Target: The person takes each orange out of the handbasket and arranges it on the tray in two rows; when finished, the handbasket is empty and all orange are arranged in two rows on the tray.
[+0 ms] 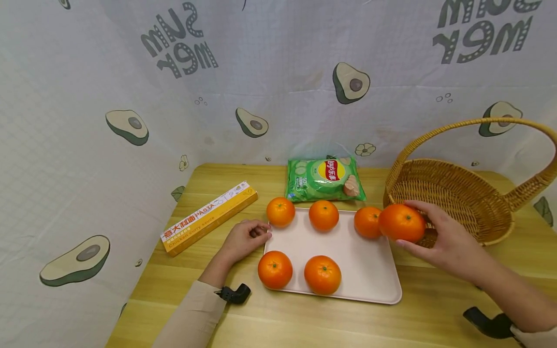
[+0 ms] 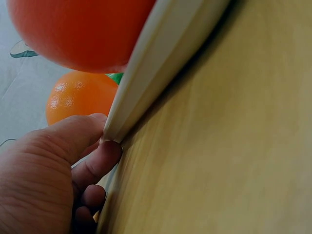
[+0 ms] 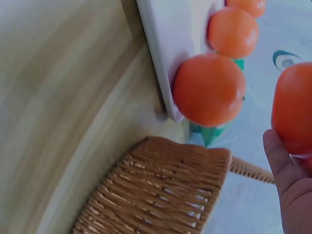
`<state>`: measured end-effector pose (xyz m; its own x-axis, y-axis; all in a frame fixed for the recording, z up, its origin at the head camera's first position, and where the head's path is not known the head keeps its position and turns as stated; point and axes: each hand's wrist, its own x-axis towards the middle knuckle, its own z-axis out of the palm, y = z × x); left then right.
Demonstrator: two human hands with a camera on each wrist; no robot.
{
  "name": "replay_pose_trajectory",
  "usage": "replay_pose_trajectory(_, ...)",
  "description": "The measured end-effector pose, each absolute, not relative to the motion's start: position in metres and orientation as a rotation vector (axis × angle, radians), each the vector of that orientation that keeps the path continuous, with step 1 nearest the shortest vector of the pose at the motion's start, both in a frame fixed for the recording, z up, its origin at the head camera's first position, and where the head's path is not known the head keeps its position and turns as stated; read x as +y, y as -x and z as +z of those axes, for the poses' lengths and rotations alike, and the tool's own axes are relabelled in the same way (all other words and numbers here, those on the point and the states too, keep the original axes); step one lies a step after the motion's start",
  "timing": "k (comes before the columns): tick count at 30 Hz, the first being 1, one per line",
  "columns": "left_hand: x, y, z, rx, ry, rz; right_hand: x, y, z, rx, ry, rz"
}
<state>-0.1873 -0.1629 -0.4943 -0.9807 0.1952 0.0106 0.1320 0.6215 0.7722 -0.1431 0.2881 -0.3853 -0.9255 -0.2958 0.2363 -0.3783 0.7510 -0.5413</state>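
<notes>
My right hand holds an orange between thumb and fingers, above the right edge of a pale tray. In the right wrist view the held orange is raised off to the side of the tray. My left hand pinches the tray's left rim; the left wrist view shows thumb and forefinger at the tray's corner. Three oranges line the far side of the tray, among them a middle orange. Two more sit along the near side, one an orange near the middle.
A wicker basket with a tall handle stands right of the tray, just behind my right hand. A green chip bag lies beyond the tray. At the left, a yellow pasta box lies slanted on the wooden table. A printed curtain hangs behind.
</notes>
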Motion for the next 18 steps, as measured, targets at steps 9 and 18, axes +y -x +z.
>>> replay_pose_trajectory(9,-0.163,0.187,-0.495,2.759,-0.272,1.307,0.28,0.133,-0.397,-2.806,-0.643,0.81)
replay_pose_trajectory(18,-0.163,0.187,-0.495,2.765,-0.268,1.293,0.274,0.124,-0.408,-2.895,-0.699,0.848)
